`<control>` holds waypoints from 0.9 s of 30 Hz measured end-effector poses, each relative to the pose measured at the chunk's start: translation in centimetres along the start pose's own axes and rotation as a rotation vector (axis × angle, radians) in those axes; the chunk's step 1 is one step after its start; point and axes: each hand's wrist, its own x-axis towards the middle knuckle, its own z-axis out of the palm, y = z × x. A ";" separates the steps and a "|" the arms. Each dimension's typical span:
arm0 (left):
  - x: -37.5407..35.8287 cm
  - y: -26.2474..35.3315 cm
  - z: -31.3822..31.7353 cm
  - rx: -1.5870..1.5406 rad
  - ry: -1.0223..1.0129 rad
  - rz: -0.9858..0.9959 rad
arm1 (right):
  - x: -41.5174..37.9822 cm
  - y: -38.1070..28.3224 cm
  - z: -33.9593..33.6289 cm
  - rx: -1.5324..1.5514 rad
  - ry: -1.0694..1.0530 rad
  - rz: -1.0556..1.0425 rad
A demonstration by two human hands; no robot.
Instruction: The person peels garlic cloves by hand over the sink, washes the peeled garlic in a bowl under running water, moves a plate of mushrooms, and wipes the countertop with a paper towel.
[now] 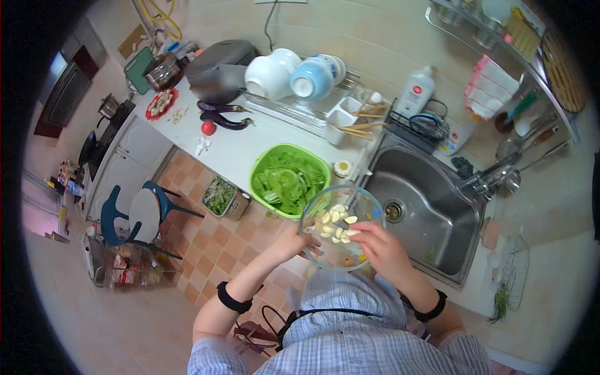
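The right hand (382, 251) pinches a garlic clove (353, 232), long axis roughly sideways.

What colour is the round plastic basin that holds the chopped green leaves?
The plastic basin is bright lime green, seen best in the head view.

Basket (255, 187) lime green — shirt (375, 353) blue-white plaid — tomato (208, 128) red

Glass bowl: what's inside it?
Pale peeled cloves, apparently garlic, lie inside the glass bowl. The right hand covers part of the inside, so anything directly beneath it cannot be seen.
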 end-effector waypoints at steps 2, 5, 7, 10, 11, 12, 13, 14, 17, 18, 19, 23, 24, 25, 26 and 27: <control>1.7 -0.3 2.8 -0.038 -0.026 -0.038 | -0.6 0.8 -1.1 -0.071 -0.035 0.010; 3.9 0.9 6.5 0.018 -0.111 -0.078 | -3.6 4.7 -4.3 -0.069 0.164 -0.039; 5.9 1.3 9.0 -0.023 -0.138 -0.099 | -7.3 9.6 -7.3 -0.029 0.334 0.113; 9.2 2.1 12.8 -0.098 -0.180 -0.143 | -11.9 17.4 -11.8 0.148 0.671 0.588; 10.3 2.3 14.0 -0.135 -0.191 -0.169 | -13.5 21.0 -13.4 0.292 0.766 0.722; 11.7 1.8 15.0 -0.151 -0.202 -0.146 | -15.6 25.3 -14.9 0.359 0.825 0.814; 12.8 2.0 16.2 -0.139 -0.221 -0.146 | -17.4 29.2 -16.2 0.428 0.884 0.904; 13.8 2.3 17.4 -0.158 -0.229 -0.157 | -18.3 31.7 -17.3 0.422 0.903 0.910; 16.3 2.2 20.6 -0.179 -0.201 -0.175 | -18.9 36.3 -19.7 0.326 0.863 1.019; 17.0 2.2 21.5 -0.220 -0.183 -0.189 | -18.2 37.1 -20.2 0.277 0.837 1.065; 17.8 2.4 22.3 -0.260 -0.165 -0.200 | -17.7 38.1 -20.8 0.227 0.811 1.108; 19.8 4.0 24.6 -0.322 -0.175 -0.243 | -15.8 41.9 -22.3 0.277 0.789 1.022; 20.4 4.0 25.0 -0.300 -0.173 -0.216 | -15.6 42.4 -22.5 0.274 0.740 1.077; 20.9 4.1 25.3 -0.285 -0.176 -0.213 | -15.3 42.6 -22.8 0.269 0.690 1.130; 21.5 4.3 25.6 -0.276 -0.180 -0.226 | -15.3 43.3 -22.8 0.275 0.705 1.127; 21.9 4.8 25.9 -0.268 -0.184 -0.237 | -15.7 45.3 -22.2 0.019 0.668 1.008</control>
